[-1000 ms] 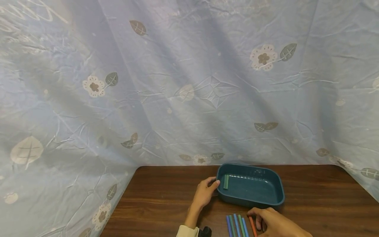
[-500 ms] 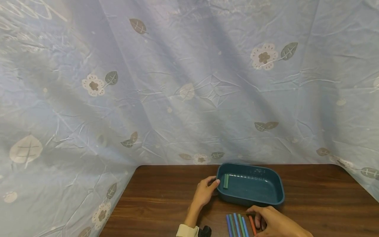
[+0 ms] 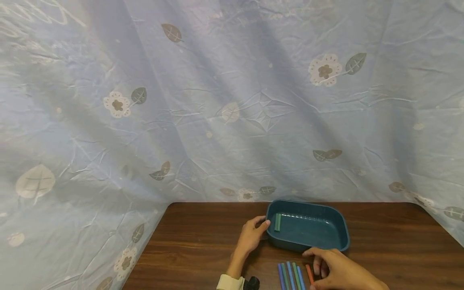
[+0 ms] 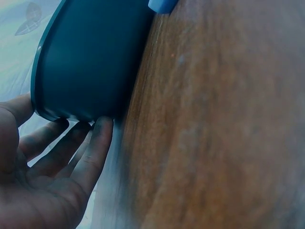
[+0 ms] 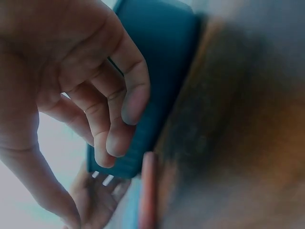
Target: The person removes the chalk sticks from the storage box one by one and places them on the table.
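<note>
Two green sticks (image 3: 277, 222) inside teal tray (image 3: 308, 231), left end; patterned curtain (image 3: 217, 121) behind table (image 3: 195, 241). Five sticks (image 3: 291, 275) lie in front, left of red stick (image 3: 309, 274). Left hand (image 3: 251, 234) touches tray's left end, fingers nearly straight, thumb at rim. Right hand (image 3: 335, 268) loosely curled, released, beside red stick; contact unclear.

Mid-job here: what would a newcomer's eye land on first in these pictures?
Probably the teal tray at the back of the table, its left end held by the left hand. Next, the row of colored sticks in front, with the orange stick nearest the right hand. Behind, a pale flowered cloth fills most of the head view.
</note>
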Motion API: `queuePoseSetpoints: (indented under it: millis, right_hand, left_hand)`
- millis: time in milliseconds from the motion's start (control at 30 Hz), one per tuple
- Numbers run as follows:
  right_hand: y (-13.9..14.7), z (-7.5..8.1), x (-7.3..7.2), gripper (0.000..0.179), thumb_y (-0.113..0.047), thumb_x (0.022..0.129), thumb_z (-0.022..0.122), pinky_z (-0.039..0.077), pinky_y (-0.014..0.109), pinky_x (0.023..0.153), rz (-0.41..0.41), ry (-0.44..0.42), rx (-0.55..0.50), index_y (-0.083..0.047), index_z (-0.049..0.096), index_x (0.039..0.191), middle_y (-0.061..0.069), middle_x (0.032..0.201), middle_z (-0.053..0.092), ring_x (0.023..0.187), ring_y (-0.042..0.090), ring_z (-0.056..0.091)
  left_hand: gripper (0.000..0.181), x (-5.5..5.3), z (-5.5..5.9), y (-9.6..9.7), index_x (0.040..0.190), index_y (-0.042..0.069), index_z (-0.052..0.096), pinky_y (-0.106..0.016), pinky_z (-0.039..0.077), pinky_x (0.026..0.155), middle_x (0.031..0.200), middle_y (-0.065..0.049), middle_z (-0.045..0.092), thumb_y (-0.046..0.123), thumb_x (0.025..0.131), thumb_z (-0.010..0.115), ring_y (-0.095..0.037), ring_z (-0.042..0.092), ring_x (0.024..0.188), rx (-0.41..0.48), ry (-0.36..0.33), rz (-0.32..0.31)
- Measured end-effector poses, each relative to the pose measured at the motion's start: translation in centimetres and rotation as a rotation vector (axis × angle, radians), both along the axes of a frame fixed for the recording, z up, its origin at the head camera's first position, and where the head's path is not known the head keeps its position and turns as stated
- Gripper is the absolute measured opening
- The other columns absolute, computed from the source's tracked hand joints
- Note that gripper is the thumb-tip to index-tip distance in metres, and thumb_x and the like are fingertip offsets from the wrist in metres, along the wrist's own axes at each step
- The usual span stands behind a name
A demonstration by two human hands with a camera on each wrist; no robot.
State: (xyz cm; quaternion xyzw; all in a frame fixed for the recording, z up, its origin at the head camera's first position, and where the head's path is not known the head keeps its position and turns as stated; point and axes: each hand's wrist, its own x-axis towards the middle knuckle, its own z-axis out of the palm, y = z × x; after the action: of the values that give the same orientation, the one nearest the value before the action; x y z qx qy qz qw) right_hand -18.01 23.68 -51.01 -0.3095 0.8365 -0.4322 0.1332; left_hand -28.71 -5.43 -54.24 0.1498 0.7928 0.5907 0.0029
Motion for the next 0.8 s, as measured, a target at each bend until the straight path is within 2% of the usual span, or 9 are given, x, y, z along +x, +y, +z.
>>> queuePoseSetpoints:
  millis: [100,200,333,567,800]
  right_hand:
    - [-0.2,0.7,0.0,0.066,-0.025,0.091,0.087,0.051,0.023,0.062,-0.011,0.017,0.0,0.005,0.059,0.142,-0.009,0.089,0.065,0.075,-0.003,0.058]
    - [-0.3,1.5,-0.3,0.065,-0.027,0.092,0.087,0.052,0.024,0.063,0.004,0.068,-0.015,0.005,0.059,0.142,-0.008,0.09,0.067,0.076,-0.003,0.059]
    - [-0.3,2.8,-1.0,0.063,-0.028,0.095,0.084,0.054,0.024,0.063,0.012,0.12,-0.04,0.004,0.058,0.142,-0.003,0.092,0.068,0.076,-0.002,0.06]
    - [-0.2,4.8,-2.8,0.064,-0.034,0.095,0.084,0.054,0.026,0.066,-0.067,0.186,-0.008,-0.005,0.058,0.146,0.0,0.095,0.068,0.077,0.003,0.062]
    - [-0.5,5.2,-5.4,0.067,-0.036,0.096,0.083,0.055,0.027,0.074,-0.133,0.198,0.002,-0.004,0.055,0.148,0.0,0.096,0.068,0.079,0.007,0.063]
  left_hand:
    - [0.047,-0.1,-0.1,0.1,0.138,-0.001,0.069,-0.035,0.063,0.091,0.125,-0.016,0.078,0.034,0.107,0.067,-0.019,0.077,0.102,-0.026,0.001,0.008]
    - [0.046,-0.1,-0.2,0.1,0.137,0.002,0.071,-0.039,0.06,0.098,0.127,-0.013,0.078,0.036,0.107,0.067,-0.019,0.073,0.111,-0.055,0.007,0.022]
    - [0.045,-0.2,-0.1,0.0,0.135,0.003,0.072,-0.042,0.058,0.1,0.127,-0.013,0.078,0.036,0.106,0.067,-0.022,0.072,0.115,-0.066,0.022,0.028]
    - [0.047,-0.2,-0.1,0.0,0.135,0.004,0.072,-0.048,0.055,0.105,0.13,-0.013,0.077,0.04,0.106,0.066,-0.027,0.069,0.123,-0.087,0.043,0.036]
    - [0.044,-0.1,-0.1,0.0,0.134,0.003,0.073,-0.049,0.056,0.105,0.128,-0.013,0.078,0.037,0.106,0.067,-0.028,0.07,0.123,-0.081,0.046,0.033]
